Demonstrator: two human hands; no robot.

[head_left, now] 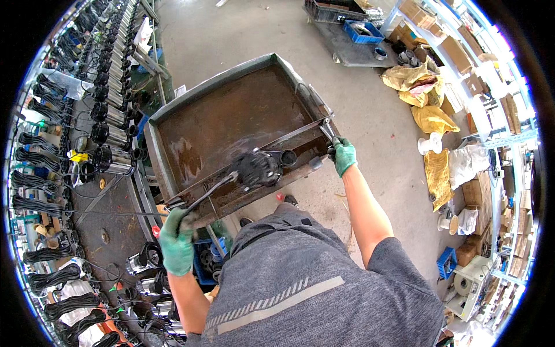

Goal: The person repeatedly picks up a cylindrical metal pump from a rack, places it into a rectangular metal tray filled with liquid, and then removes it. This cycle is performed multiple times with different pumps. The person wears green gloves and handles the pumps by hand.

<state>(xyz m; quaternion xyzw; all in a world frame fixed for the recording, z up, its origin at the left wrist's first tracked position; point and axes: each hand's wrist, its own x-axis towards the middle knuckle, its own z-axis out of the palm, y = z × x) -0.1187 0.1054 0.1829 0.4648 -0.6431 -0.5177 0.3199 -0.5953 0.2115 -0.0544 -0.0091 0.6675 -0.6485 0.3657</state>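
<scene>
My left hand (177, 242), in a green glove, is closed around a dark cable (215, 188) beside the near left corner of a metal water tank (208, 87). The cable leads to a round black pump (254, 168), blurred at its edges, over the tank's near side. A short dark pipe opening (288, 157) sits at the pump's right. At the tank's near right corner, my gloved right hand (344, 156) is closed beside a slim silver metal piece (328, 129). The fingers partly hide what they grip. Shallow brownish water (237, 110) covers the tank bottom.
Rows of metal pumps (110, 134) with coiled black cables (39, 180) line the bench on the left. Yellow sacks (436, 120), a white spool (429, 143) and stocked shelves (491, 110) stand at right. A low platform (352, 49) with bins is at the far right.
</scene>
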